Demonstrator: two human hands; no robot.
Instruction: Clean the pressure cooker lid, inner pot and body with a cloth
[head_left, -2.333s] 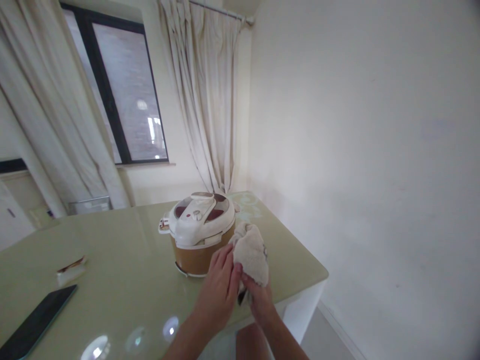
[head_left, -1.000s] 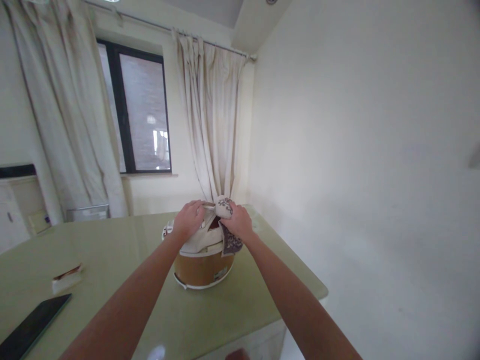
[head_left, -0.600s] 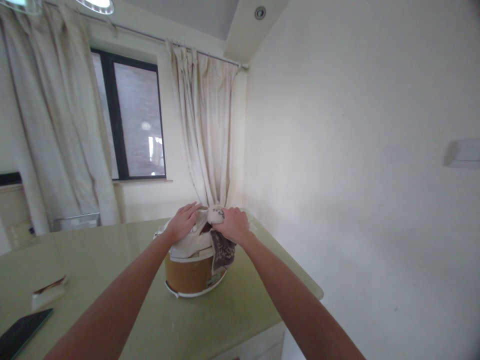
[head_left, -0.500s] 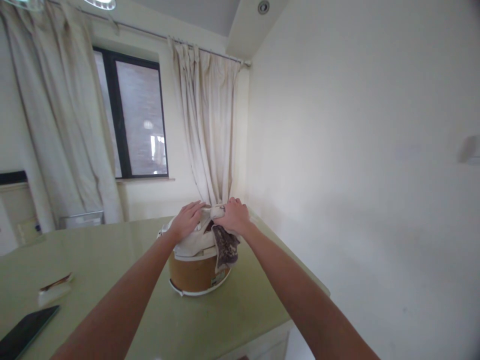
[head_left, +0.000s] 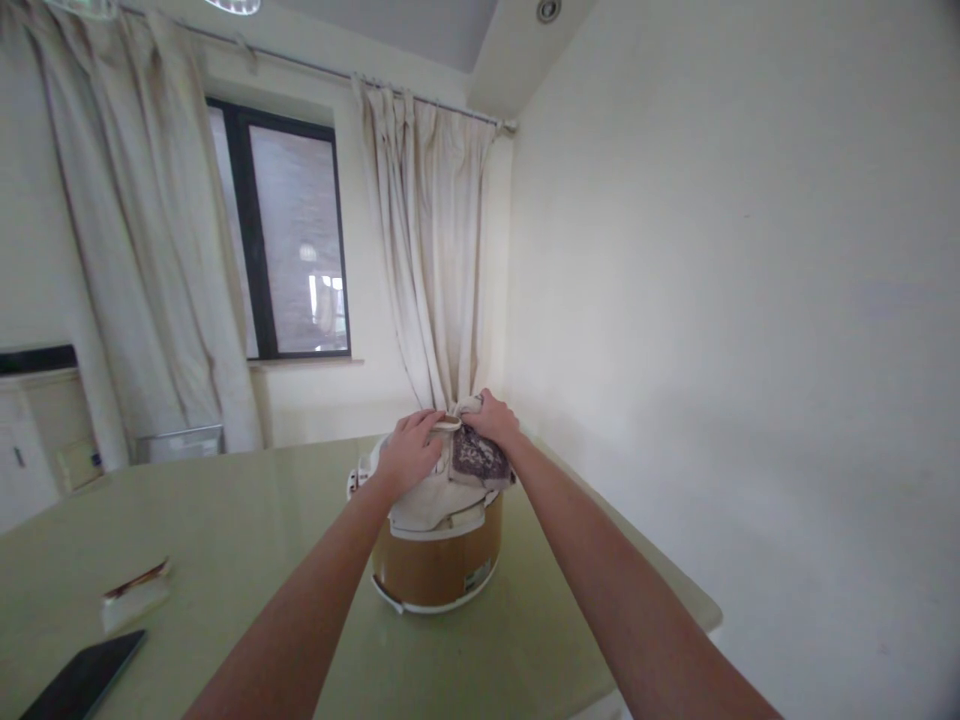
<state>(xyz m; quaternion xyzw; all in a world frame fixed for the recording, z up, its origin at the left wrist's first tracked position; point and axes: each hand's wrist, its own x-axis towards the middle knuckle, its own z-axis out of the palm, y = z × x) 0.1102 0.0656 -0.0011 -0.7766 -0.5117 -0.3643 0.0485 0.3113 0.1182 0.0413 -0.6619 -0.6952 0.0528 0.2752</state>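
Note:
A rice cooker (head_left: 420, 565) with a brown body and a white lid (head_left: 427, 503) stands on the green table. My left hand (head_left: 409, 455) is on top of the lid, its fingers curled at a pale raised handle (head_left: 448, 424). Pressed to the lid's far right side, my right hand (head_left: 491, 418) is closed on a towel (head_left: 480, 458) patterned in dark purple and white. Part of the towel hangs down over the cooker's right edge. Both hands hide much of the lid's top.
A dark tablet or phone (head_left: 82, 675) lies on the green table (head_left: 247, 530) at the lower left, near a small whitish packet (head_left: 135, 595). Beyond are pale curtains (head_left: 431, 250) and a window (head_left: 296, 240). A white wall (head_left: 712, 350) runs along the right.
The towel has shifted up and to the right over the lid with my right hand. My left hand has moved closer to the handle. The view has turned slightly left.

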